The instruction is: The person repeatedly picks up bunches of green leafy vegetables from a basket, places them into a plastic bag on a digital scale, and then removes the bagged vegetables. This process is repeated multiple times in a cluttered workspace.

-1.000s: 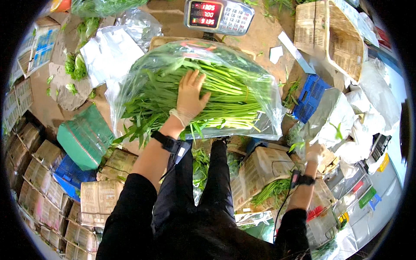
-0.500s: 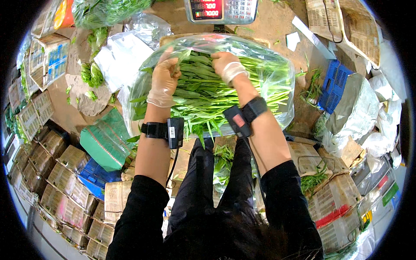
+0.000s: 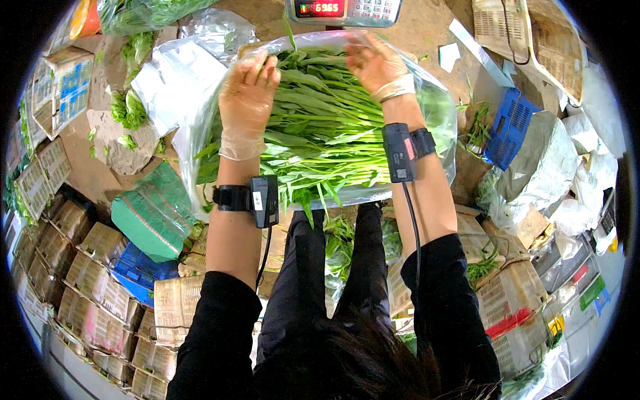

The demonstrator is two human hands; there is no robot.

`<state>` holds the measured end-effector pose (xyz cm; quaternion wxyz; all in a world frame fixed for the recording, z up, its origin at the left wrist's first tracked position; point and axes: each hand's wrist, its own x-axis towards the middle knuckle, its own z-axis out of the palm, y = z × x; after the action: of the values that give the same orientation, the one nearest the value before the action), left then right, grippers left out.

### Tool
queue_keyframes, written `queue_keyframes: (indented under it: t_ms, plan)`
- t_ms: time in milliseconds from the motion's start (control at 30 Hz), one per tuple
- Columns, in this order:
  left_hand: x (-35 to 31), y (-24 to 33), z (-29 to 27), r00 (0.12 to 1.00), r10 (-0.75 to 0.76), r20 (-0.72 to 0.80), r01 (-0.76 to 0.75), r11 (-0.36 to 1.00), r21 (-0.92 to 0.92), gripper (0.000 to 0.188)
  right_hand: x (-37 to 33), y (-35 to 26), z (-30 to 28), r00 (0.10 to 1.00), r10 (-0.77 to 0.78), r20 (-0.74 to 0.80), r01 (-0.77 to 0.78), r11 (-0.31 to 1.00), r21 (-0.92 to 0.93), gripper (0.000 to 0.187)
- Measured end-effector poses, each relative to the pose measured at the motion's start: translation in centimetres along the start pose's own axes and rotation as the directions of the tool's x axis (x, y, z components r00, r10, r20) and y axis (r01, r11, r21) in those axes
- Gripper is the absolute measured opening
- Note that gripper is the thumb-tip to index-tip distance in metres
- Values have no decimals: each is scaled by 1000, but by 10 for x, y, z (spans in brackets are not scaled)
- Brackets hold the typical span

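Note:
A large clear plastic bag [image 3: 435,110] lies spread open in front of me, filled with long-stemmed leafy greens [image 3: 320,117]. Their leaves face left and the pale stems point right. My left hand [image 3: 250,100], in a thin see-through glove, is over the bag's left part with fingers raised and loosely bent, nothing visible in them. Over the far right part of the greens is my right hand [image 3: 379,65], gloved too, its fingers apart and somewhat blurred. Whether either hand touches the plastic rim is unclear. Just beyond the bag stands a digital scale [image 3: 367,12] with a lit red display.
White sheets [image 3: 177,83] and loose lettuce [image 3: 130,110] lie to the left. A green sack [image 3: 155,213] and stacked crates [image 3: 103,273] are at lower left. On the right are a blue crate [image 3: 510,127], a grey plastic sheet [image 3: 537,160] and a beige basket [image 3: 559,47].
My hands have let go of the plastic at the far side and moved apart, the right one going right and away. The bag's far rim is drawn back, exposing more greens.

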<state>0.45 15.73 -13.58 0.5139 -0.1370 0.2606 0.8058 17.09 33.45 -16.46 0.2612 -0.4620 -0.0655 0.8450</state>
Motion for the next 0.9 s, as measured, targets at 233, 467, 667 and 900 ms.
queue_keyframes:
  t_ms: [233, 467, 667, 900]
  plan:
    - [-15, -31, -6, 981, -188, -43, 181, 823, 538, 30, -27, 5, -2, 978, 177, 114, -42, 695, -717, 32]
    - [-19, -87, -23, 885, -37, 465, -412, -528, 742, 34, 8, -18, 44, 986, 57, 154, 82, 644, -761, 30]
    - [-19, -67, 0, 956, 219, 197, -245, 220, 944, 50, -101, -34, 45, 858, 135, 495, 397, 437, -807, 21]
    - [-40, -89, -25, 951, 199, 235, -205, -161, 965, 25, -217, 69, -120, 964, -105, 246, 83, -757, -648, 42]
